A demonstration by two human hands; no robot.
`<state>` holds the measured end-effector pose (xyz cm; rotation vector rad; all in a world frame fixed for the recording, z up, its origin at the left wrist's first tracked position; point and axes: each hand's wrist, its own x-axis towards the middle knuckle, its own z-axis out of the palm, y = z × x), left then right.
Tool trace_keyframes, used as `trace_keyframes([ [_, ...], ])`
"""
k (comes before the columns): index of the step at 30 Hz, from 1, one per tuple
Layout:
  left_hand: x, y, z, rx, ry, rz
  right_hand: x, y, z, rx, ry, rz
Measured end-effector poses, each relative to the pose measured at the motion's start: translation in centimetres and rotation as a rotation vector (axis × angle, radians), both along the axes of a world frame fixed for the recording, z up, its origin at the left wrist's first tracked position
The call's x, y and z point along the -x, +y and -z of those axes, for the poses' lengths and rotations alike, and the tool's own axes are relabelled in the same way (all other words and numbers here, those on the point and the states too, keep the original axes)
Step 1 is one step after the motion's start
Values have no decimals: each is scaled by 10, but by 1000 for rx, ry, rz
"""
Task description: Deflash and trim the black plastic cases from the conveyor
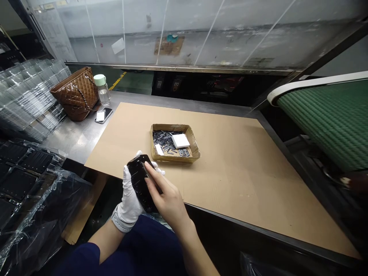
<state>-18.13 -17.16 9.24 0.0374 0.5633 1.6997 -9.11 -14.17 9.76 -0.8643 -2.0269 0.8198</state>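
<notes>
My left hand (130, 197), in a white glove, is wrapped round a glossy black plastic part (140, 178) and holds it tilted in front of my body. My bare right hand (165, 193) lies over the part's right side, thumb and index finger close together at its surface; whatever is between those fingertips is too small to make out. Just beyond the hands, a shallow box (175, 158) with tape-covered walls stands on the cardboard sheet (230, 168). Inside it are many small dark strips (165, 140), a white block (180, 140) and a small white piece (159, 149).
At the back left of the metal table are a brown handbag (76, 94), a bottle (102, 90) with a green lid and a phone (103, 115). Clear trays (31, 96) and black parts in plastic (21, 180) are stacked left. A green conveyor belt (330, 119) is at right.
</notes>
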Motion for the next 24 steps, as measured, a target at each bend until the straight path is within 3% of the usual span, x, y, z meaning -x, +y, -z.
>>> trace_keyframes([
  [8,-3,2,-1,3,-7,-44,4,-2,7,30,89,59],
  [24,1,2,3,89,-1,-41,1,-1,11,103,77,0],
])
